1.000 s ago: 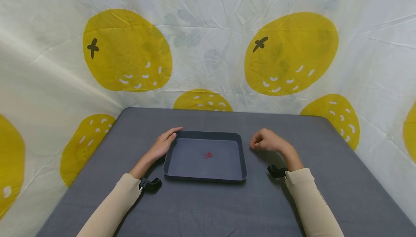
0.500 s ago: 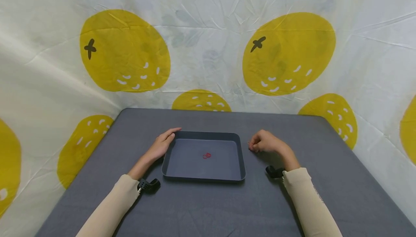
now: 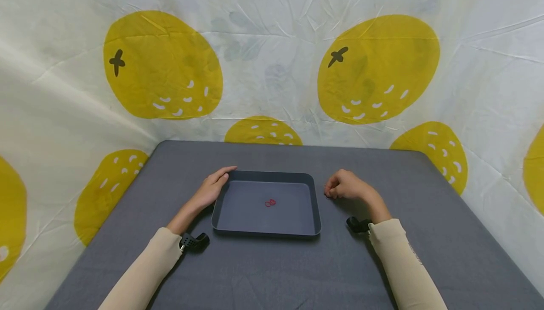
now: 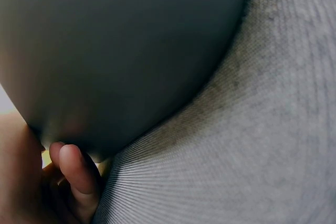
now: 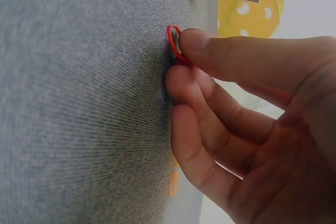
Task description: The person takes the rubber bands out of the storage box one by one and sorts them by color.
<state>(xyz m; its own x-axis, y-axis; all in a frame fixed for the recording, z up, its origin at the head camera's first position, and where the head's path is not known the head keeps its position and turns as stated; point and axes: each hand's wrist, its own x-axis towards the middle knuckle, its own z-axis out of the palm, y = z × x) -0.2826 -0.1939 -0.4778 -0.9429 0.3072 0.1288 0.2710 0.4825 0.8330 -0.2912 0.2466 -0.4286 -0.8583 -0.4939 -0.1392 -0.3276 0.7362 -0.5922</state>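
A dark grey rectangular tray [image 3: 267,233] sits on the table. My left hand [image 3: 208,191] holds its left side near the far corner. In the left wrist view, bent fingers [image 4: 76,169] touch the tray's dark outer wall [image 4: 131,51]. Small red rubber bands [image 3: 270,203] lie near the tray's middle. Beyond the tray's right side, my right hand [image 3: 347,185] is low over the table. Its thumb and a finger pinch a red rubber band [image 5: 172,43], seen as a thin loop in the right wrist view.
An orange rubber band [image 5: 174,183] lies on the cloth near the right hand's lower fingers. The table [image 3: 263,272] has a grey cloth cover. Behind it hangs a white curtain [image 3: 272,64] with yellow fruit prints.
The hands and tray keep nearly the same places. The whole head view shifts slightly. My right hand stays low beside the tray.
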